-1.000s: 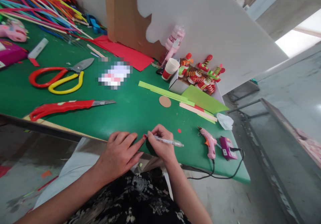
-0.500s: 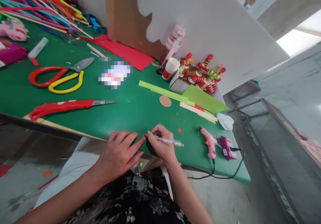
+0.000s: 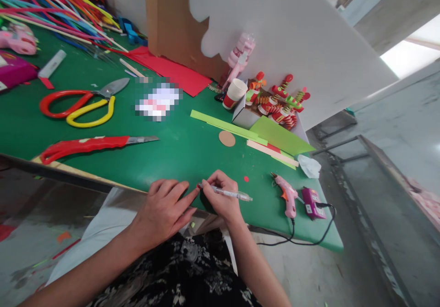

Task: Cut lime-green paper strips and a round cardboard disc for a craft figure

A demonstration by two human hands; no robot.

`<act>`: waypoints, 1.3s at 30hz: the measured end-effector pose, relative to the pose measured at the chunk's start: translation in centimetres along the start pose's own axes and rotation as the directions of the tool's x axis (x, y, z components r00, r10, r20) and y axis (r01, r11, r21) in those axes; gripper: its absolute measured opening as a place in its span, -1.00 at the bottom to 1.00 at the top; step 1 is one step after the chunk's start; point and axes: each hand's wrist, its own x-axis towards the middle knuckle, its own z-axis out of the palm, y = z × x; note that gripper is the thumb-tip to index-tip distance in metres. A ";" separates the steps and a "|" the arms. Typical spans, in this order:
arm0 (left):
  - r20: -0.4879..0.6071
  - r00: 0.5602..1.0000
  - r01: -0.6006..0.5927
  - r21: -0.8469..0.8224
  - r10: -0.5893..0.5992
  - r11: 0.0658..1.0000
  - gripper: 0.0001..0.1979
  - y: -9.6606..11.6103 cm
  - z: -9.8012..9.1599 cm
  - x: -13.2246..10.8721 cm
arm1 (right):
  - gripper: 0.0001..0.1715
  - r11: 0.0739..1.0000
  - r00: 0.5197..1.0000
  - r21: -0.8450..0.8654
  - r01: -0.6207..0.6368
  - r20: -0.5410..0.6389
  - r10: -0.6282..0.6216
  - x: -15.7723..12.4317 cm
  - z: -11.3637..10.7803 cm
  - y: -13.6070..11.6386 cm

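Note:
My right hand (image 3: 222, 196) grips a clear-barrelled pen (image 3: 237, 194) near its tip, the barrel slanting out to the right. The pen's tip meets a tiny red piece (image 3: 198, 186) at the table's front edge. My left hand (image 3: 167, 206) lies with its fingers stretched out, the index fingertip against that red piece. Most of the piece is hidden by fingers. Another small red dot (image 3: 246, 179) rests on the green table (image 3: 182, 149) right of my hands. Beyond them lies a brown disc (image 3: 227, 138).
Left are red-and-yellow scissors (image 3: 90, 107) and a red-handled blade (image 3: 89, 147). A pink glue gun (image 3: 288, 194) lies right, its cable looping over the edge. Behind stand a paper cup (image 3: 234, 94), green paper strips (image 3: 228, 128) and a box of paper figures (image 3: 245, 113).

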 end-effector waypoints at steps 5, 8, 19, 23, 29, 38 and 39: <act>0.005 1.000 0.004 -0.006 -0.004 1.000 -0.68 0.0 0.1 -0.1 | -0.73 1.000 1.000 0.005 -0.005 0.000 0.005 0.0 0.1 0.1; 0.012 1.000 0.022 -0.012 -0.022 1.000 -0.67 0.1 0.2 -0.3 | -0.74 1.000 1.000 0.003 -0.006 -0.004 0.006 0.0 0.1 0.1; 0.005 1.000 0.004 -0.004 -0.004 1.000 -0.70 0.0 0.0 -0.1 | -0.74 1.000 1.000 -0.014 0.016 0.015 -0.016 -0.1 -0.1 0.0; 0.007 1.000 0.012 -0.005 -0.012 1.000 -0.70 0.0 0.0 -0.1 | -0.74 0.999 1.000 0.036 -0.012 0.018 0.011 0.1 -0.1 0.2; 0.003 1.000 -0.019 0.005 0.019 1.000 -0.67 -0.1 -0.1 0.0 | -0.72 0.962 0.997 0.260 -0.079 0.012 0.079 0.3 -0.9 1.0; 0.044 0.997 -0.057 0.014 0.056 0.998 -0.69 -0.7 -0.9 0.1 | -0.68 0.966 0.947 -0.015 0.257 0.204 -0.249 -1.0 -3.2 1.5; 0.046 0.997 -0.069 0.018 0.068 0.997 -0.69 -0.8 -0.9 0.2 | -0.66 0.962 0.942 -0.035 0.272 0.213 -0.258 -1.2 -3.3 1.6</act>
